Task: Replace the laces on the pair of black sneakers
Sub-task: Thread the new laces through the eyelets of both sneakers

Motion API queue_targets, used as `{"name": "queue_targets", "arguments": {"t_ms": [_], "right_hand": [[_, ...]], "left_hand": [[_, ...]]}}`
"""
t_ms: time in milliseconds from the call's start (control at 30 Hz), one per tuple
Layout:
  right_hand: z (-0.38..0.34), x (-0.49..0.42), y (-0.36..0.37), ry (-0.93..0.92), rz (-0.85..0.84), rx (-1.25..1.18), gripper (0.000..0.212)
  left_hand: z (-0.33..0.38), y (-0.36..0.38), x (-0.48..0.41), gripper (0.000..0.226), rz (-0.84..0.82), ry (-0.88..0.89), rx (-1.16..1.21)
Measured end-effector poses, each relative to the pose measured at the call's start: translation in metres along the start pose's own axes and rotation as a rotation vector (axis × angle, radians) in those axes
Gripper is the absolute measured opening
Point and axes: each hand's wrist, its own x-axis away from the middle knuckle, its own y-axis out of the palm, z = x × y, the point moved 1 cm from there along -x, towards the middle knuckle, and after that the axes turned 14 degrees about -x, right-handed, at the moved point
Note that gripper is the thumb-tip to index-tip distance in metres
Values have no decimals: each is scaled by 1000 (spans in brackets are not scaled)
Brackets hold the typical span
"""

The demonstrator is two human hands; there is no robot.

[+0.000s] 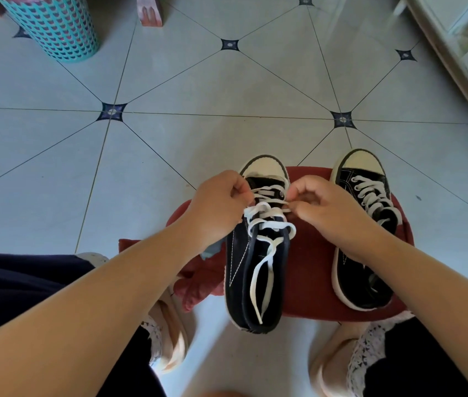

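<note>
Two black canvas sneakers with white toe caps stand on a round red stool (310, 287). The left sneaker (255, 270) carries a loose white lace (264, 267), its ends trailing back over the shoe's opening. My left hand (221, 207) pinches the lace at the eyelets on the shoe's left side. My right hand (330, 210) pinches the lace at the eyelets on the right side. The right sneaker (361, 224) stands beside it, laced with a white lace, its heel part partly hidden by my right forearm.
A red cloth (198, 279) hangs off the stool's left side. A teal mesh basket (55, 27) stands far left on the tiled floor (198, 110). A white cabinet edge (462, 58) runs along the far right. My knees and feet flank the stool.
</note>
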Motion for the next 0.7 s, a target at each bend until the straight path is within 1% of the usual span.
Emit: {"name": "queue_targets", "arguments": {"t_ms": [67, 167, 233, 300, 333, 433, 533, 567, 600, 633, 667, 700], "right_hand": [[-2, -1, 3, -34, -1, 110, 17], [-9, -1, 10, -132, 5, 332, 3], [-13, -1, 11, -181, 11, 409, 5], [-14, -1, 11, -160, 19, 346, 5], [-12, -1, 10, -122, 30, 273, 9], [-5, 1, 7, 26, 58, -12, 23], [0, 4, 2, 183, 3, -317, 27], [0, 4, 0, 243, -19, -414, 27], [1, 4, -1, 285, -37, -481, 27], [1, 4, -1, 303, -47, -499, 26], [1, 3, -1, 289, -47, -435, 25], [0, 2, 0, 251, -39, -300, 23]], "left_hand": [[3, -2, -2, 15, -33, 56, -126], [8, -4, -4, 11, -29, 120, -264], [11, -4, -4, 9, 1, 132, -332], [9, -3, -5, 11, 33, 80, -289], [7, -2, -4, 12, 29, 18, -190], [0, -2, 1, 20, -18, -176, 204], [-5, -8, 6, 21, -82, -285, 434], [-6, -10, 7, 21, -97, -297, 467], [-7, -10, 7, 21, -106, -283, 446], [-8, -10, 7, 19, -104, -251, 369], [-8, -10, 6, 15, -92, -211, 263], [-6, -9, 5, 11, -78, -173, 157]]}}
